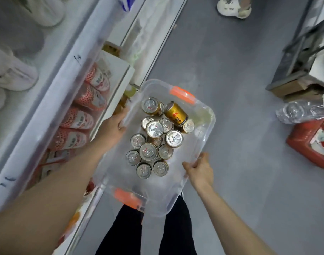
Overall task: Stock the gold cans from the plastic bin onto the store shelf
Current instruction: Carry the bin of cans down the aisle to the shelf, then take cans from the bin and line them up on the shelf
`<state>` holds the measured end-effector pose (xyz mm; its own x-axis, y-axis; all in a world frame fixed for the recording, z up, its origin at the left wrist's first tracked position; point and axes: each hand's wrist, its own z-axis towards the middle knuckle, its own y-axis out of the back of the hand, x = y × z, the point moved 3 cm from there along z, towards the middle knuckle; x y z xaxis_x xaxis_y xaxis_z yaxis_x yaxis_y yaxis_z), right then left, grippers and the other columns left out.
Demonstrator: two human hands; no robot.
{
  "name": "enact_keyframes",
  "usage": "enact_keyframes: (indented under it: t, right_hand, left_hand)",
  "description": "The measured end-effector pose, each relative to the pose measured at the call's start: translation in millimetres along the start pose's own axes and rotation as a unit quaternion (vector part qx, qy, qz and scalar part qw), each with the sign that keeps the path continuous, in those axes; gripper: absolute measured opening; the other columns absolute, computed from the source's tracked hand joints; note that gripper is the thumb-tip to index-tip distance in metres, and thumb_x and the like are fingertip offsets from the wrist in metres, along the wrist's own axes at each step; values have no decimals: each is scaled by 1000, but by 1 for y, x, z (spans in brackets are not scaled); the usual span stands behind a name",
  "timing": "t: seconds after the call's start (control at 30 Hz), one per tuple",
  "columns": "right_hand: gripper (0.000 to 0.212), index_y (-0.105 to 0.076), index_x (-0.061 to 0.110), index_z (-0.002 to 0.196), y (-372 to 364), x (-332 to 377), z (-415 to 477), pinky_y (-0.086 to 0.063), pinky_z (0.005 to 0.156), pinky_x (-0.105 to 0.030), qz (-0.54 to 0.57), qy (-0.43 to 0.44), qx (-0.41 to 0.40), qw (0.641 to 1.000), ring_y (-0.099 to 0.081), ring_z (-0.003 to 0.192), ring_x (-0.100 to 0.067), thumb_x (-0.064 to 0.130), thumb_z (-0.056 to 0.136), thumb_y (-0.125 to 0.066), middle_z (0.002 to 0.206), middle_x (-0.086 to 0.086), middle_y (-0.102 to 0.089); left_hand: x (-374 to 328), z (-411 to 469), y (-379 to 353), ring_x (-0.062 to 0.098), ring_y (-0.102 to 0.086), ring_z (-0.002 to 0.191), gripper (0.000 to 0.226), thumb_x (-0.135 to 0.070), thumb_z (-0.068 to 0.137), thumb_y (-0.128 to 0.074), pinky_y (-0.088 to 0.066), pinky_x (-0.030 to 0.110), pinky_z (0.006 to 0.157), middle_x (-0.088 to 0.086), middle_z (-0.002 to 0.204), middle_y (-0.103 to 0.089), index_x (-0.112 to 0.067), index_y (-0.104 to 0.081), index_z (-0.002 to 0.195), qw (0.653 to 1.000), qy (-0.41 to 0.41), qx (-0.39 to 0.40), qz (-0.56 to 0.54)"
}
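A clear plastic bin (203, 129) with orange latches is held above the grey floor, in front of my legs. Several gold cans (153, 142) stand upright inside it, silver tops up, and one gold can (176, 114) lies tilted on the others near the far end. My left hand (114, 124) grips the bin's left rim, next to the store shelf (69, 74). My right hand (199, 170) grips the right rim, fingers curled over the edge.
The white shelf runs along the left, with red-and-white cans (80, 118) on a lower level and white packages (12, 74) higher up. On the floor at right lie a red carton (312, 142) and crumpled clear plastic (301, 111). Another person's shoe (233, 8) shows at the top.
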<state>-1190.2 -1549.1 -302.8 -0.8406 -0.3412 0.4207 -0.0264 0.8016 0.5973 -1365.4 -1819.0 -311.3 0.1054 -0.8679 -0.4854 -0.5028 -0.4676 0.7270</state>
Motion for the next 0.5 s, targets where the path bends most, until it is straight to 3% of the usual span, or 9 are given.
enact_keyframes:
  t: [0.1, 0.17, 0.23, 0.3, 0.4, 0.5]
  right_hand:
    - [43, -37, 19, 102, -1, -1, 0, -39, 66, -29, 9, -9, 5, 1000, -62, 79, -27, 23, 81, -74, 80, -9, -67]
    - [45, -38, 15, 106, 1, 1, 1, -43, 68, -31, -8, -12, 25, 1000, -64, 84, -31, 23, 80, -74, 85, -12, -66]
    - [53, -40, 10, 117, 6, 9, 2, -48, 76, -36, -55, -3, 30, 998, -61, 97, -34, 24, 80, -74, 104, -15, -64]
    - [74, -34, 10, 138, 19, 22, 4, -47, 93, -42, -118, 61, -27, 991, -51, 116, -34, 22, 78, -75, 129, -15, -49]
    - [85, -28, 13, 148, 39, 55, 7, -39, 104, -40, -191, 237, -109, 946, -40, 126, -32, 13, 77, -75, 140, -13, -38]
    - [84, -32, 16, 147, 29, 79, 20, -43, 100, -37, -246, 324, -28, 913, -38, 131, -29, 15, 76, -76, 146, -9, -34]
  left_hand:
    - [2, -1, -5, 16, -49, 70, 64, -9, 90, -57, -31, 23, 56, -2, 79, -46, -37, -38, 143, 1000, -17, -13, 7]
    - [-4, -5, -5, 17, -48, 69, 61, -7, 89, -55, -32, 27, 56, 2, 81, -47, -32, -38, 143, 999, -24, -20, 22]
    - [-12, -13, -4, 24, -53, 77, 63, -6, 86, -59, -40, 34, 62, 8, 90, -50, -22, -36, 143, 998, -32, -33, 42]
    - [-16, -28, -5, 35, -52, 98, 67, -9, 82, -64, -47, 48, 80, 17, 110, -52, -13, -35, 142, 994, -33, -65, 75]
    - [-28, -66, -14, 34, -46, 116, 59, -15, 83, -64, -44, 49, 96, 15, 127, -49, -10, -43, 139, 988, -57, -128, 68]
    - [-42, -97, -42, 27, -41, 123, 57, -35, 87, -62, -44, 42, 99, 8, 134, -47, -13, -46, 138, 994, -65, -82, 25]
